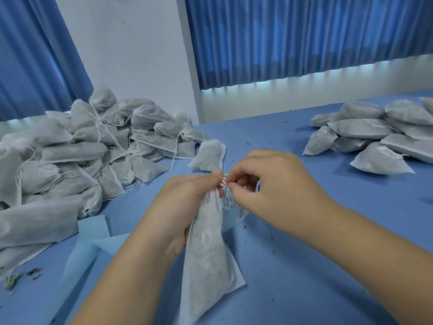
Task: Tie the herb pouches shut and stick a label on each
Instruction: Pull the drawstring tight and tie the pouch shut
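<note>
My left hand (185, 207) grips the gathered neck of a white herb pouch (206, 259) that hangs down toward the table's near edge. My right hand (269, 186) pinches something small at the pouch's top, beside the left thumb; I cannot tell if it is string or a sticker. Just under my right fingers lies a strip of white labels (228, 202) on a bluish backing. Another pouch (208, 156) lies flat just beyond my hands.
A big heap of untied pouches with loose strings (77, 146) fills the left of the blue table (304, 254). A pile of labelled pouches (379, 134) lies at the right. Light-blue backing sheets (93, 240) and herb crumbs (14, 277) sit near the left front.
</note>
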`<state>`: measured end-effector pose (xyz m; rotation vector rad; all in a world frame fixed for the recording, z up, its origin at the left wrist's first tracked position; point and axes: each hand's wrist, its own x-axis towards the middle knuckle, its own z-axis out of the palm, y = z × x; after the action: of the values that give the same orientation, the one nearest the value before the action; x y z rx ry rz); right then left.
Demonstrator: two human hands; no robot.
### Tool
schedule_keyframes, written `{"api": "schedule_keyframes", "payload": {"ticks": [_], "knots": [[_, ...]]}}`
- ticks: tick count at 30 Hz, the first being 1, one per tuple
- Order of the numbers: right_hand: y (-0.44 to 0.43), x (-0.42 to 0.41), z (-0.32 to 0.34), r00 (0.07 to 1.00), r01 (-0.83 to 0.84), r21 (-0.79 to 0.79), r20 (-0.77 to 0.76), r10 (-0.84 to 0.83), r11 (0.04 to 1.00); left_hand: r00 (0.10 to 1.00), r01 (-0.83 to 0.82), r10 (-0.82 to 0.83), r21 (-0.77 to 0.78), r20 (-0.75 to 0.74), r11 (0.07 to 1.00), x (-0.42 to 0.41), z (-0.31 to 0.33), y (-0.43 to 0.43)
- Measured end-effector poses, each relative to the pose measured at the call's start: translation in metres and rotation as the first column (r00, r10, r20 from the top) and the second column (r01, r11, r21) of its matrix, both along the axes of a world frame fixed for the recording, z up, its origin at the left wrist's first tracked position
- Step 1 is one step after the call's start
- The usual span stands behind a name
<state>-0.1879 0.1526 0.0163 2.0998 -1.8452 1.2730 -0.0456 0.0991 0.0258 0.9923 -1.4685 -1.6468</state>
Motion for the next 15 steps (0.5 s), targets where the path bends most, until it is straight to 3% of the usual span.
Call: {"api": "schedule_keyframes", "payload": {"ticks": [6, 15], "knots": [[0.0036, 0.0041, 0.0012, 0.999, 0.015, -0.066, -0.038, -0.017, 0.998, 0.999, -0.035, 0.035, -0.035, 0.002, 0.999, -0.0023, -0.0030, -0.0003], [0.0011, 0.0052, -0.0004, 0.996, 0.063, -0.034, 0.065, -0.061, 0.997, 0.999, -0.046, 0.046, -0.104, -0.004, 0.993, -0.0042, -0.0086, 0.0008]]}}
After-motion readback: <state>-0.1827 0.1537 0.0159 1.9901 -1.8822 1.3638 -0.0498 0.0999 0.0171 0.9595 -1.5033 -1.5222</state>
